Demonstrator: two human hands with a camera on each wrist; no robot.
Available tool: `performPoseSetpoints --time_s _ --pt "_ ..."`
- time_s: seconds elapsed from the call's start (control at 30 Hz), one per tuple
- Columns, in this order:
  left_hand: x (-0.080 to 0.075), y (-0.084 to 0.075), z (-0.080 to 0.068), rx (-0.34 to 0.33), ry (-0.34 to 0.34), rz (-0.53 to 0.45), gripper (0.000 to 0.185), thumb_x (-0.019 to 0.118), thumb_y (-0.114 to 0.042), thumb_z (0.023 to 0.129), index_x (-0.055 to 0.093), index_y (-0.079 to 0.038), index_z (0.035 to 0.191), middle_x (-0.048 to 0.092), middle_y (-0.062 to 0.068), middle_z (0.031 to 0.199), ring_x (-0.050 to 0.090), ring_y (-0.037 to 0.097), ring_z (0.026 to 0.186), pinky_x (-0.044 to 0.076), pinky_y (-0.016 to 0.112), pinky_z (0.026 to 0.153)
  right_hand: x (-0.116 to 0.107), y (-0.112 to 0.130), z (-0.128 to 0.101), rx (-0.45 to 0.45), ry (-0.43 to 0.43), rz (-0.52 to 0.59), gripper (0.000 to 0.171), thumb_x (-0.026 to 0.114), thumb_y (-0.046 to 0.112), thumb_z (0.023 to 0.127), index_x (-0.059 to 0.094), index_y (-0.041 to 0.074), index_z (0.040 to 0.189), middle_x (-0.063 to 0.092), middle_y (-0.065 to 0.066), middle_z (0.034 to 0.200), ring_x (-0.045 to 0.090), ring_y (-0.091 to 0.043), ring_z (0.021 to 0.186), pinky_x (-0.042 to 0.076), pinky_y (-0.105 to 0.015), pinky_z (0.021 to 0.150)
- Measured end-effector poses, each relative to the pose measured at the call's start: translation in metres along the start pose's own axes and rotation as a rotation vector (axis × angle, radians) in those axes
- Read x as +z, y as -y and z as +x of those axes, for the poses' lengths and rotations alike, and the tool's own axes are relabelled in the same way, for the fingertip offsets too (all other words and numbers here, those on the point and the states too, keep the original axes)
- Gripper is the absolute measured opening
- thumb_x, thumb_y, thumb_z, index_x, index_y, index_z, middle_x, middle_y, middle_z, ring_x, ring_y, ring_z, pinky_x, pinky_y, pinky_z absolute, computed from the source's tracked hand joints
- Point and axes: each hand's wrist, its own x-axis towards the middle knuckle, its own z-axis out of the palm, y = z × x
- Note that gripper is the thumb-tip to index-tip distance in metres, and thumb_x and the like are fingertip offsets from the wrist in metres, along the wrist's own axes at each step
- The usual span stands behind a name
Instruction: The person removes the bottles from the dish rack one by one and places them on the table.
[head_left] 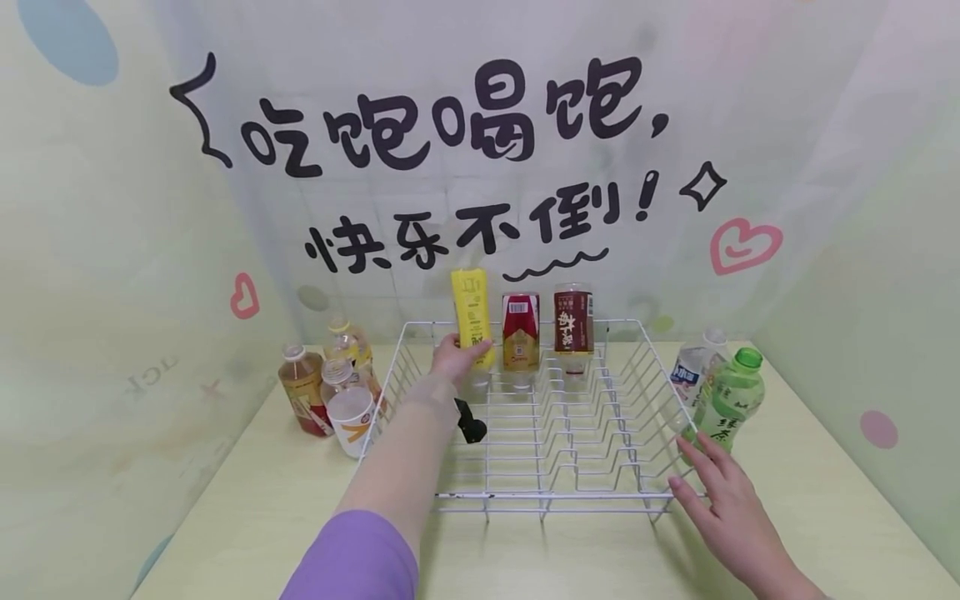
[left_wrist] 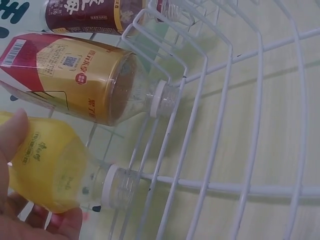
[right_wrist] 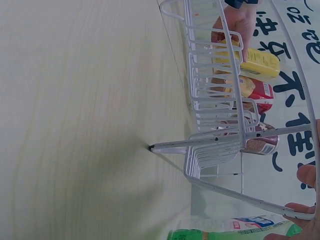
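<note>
Head view: L hand (head_left: 457, 357) has its grip closed round the yellow-label plastic bottle (head_left: 472, 317), held cap-down at the back-left of the white wire rack (head_left: 540, 492), neck between the wires so it stands inverted. Beside it, a red-gold-label bottle (head_left: 521, 331) and a dark-red-label bottle (head_left: 573, 321), also inverted. R hand (head_left: 723, 500) lies w/ fingers straight on the rack's front-right corner, prob. steadying it; holds nothing.

L wrist view: thumb and fingers (left_wrist: 65, 222) wrap the yellow bottle; white cap (left_wrist: 117, 186) sits at a rack wire.

R wrist view: fingertips (right_wrist: 302, 207) touch the rim wire; green bottle (right_wrist: 220, 234) just beside, on the pale wood worktop (right_wrist: 75, 120).
</note>
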Motion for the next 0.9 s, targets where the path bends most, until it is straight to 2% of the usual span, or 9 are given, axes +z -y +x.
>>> performPoseSetpoints --time_s 0.3,0.63,0.9 --pt "-0.008 -0.01 -0.009 0.026 0.009 -0.024 0.065 0.074 -0.038 0.083 0.042 -0.018 0.136 0.058 0.002 0.119 0.055 0.022 0.11 0.035 0.049 0.106 0.0 0.0 0.0 0.004 0.02 -0.01 0.055 0.057 0.031 0.097 0.042 0.007 0.144 0.028 -0.026 0.149 0.03 -0.056 0.126 0.027 -0.076 0.088" --pt "-0.023 -0.021 -0.016 0.094 0.035 -0.008 0.065 0.074 -0.036 0.083 0.042 -0.014 0.135 0.059 0.003 0.117 0.057 0.024 0.109 0.035 0.049 0.105 -0.002 0.001 0.001 0.003 0.026 -0.007 0.055 0.057 0.031 0.097 0.042 0.006 0.144 0.028 -0.027 0.149 0.029 -0.056 0.126 0.027 -0.076 0.088" --pt "-0.032 -0.037 -0.031 0.136 0.047 0.026 0.065 0.075 -0.033 0.083 0.043 -0.012 0.135 0.059 0.004 0.118 0.058 0.023 0.107 0.038 0.047 0.103 -0.002 0.003 0.0 0.01 0.04 -0.006 0.055 0.056 0.031 0.098 0.042 0.004 0.143 0.027 -0.028 0.149 0.029 -0.057 0.126 0.027 -0.076 0.088"
